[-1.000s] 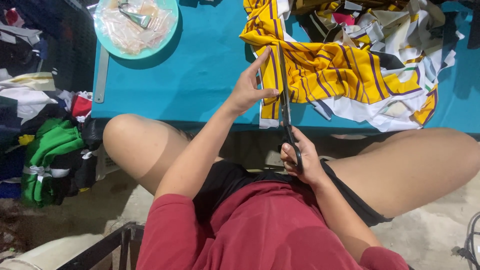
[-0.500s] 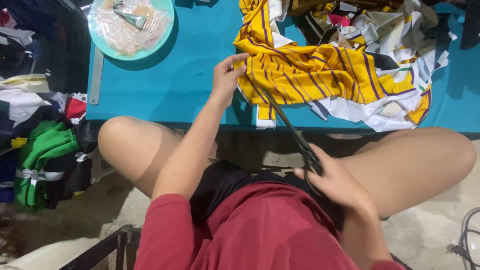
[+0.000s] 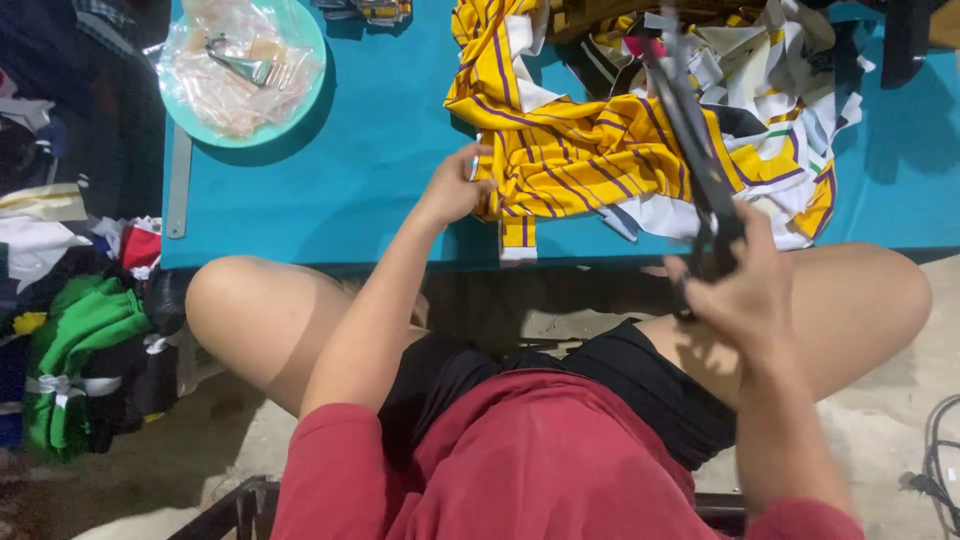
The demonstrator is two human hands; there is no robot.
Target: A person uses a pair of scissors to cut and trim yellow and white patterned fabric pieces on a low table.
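A yellow cloth with purple and white stripes [image 3: 590,150] lies bunched on a teal table [image 3: 380,170]. My left hand [image 3: 452,190] grips the cloth's left edge near the table's front. My right hand [image 3: 735,285] is raised over my right thigh and holds long black scissors [image 3: 690,130] by the handles. The blades point away over the cloth pile, blurred.
A round teal plate [image 3: 300,90] with clear plastic bags and a metal clip sits at the table's far left. A metal ruler [image 3: 178,190] lies along the left edge. Green, red and white cloth [image 3: 80,330] is heaped on the floor at left. Cables [image 3: 940,460] lie at right.
My right hand has pulled the scissors out of the cloth and lifted them up and to the right. My left hand shifted from pressing the cloth to gripping its left edge.
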